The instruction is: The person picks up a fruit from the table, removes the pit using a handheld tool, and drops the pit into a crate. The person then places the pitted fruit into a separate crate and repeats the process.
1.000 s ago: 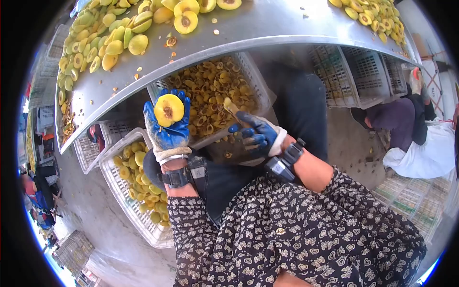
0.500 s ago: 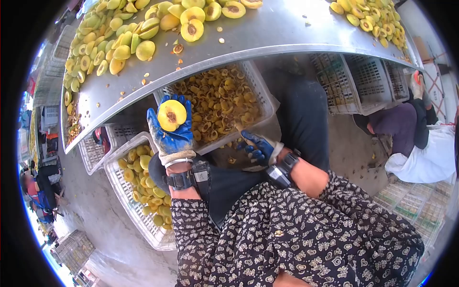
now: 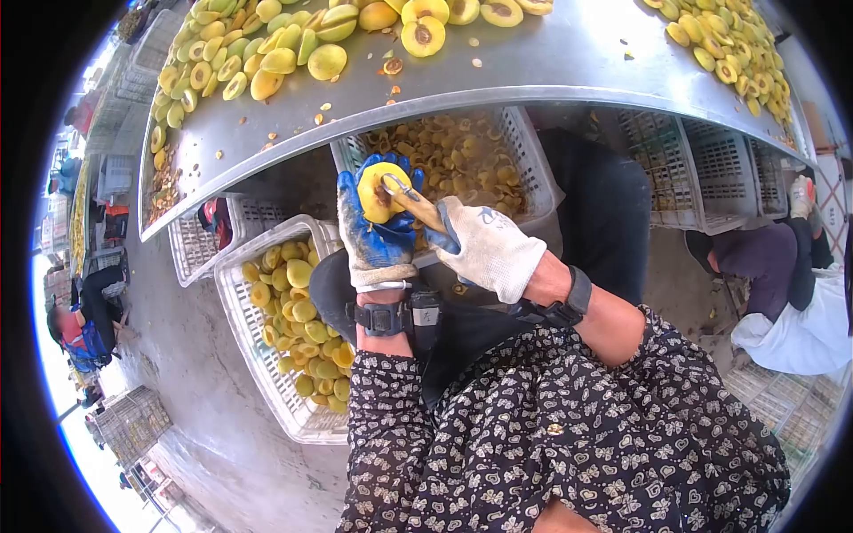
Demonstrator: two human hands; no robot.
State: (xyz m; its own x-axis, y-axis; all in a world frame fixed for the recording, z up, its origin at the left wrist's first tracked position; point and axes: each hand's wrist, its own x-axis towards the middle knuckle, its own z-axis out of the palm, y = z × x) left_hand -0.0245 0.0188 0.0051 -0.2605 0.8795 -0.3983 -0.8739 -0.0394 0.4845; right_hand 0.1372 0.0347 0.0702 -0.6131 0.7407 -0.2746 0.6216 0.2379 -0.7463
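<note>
My left hand (image 3: 382, 235), in a blue and white glove, holds a yellow fruit half (image 3: 377, 197) in its palm, cut side up. My right hand (image 3: 484, 247), in a white glove with blue fingers, is wrapped round the wooden handle of a pitting tool (image 3: 419, 207). The tool's curved metal end touches the middle of the fruit half. Below the hands on the left, a white crate (image 3: 289, 400) holds many fruit halves. Behind my hands, another crate (image 3: 533, 160) holds smaller pieces.
A metal table (image 3: 533, 67) spans the top, with piles of fruit halves (image 3: 267, 58) at left and right (image 3: 733, 53). Stacked crates (image 3: 666, 169) stand under it at right. One person (image 3: 764, 249) sits at far right, another (image 3: 84, 324) at far left.
My right hand has moved up and left, bringing the tool onto the fruit half. The fruit stays in my left hand. The whole view has shifted, with table and crates now further right.
</note>
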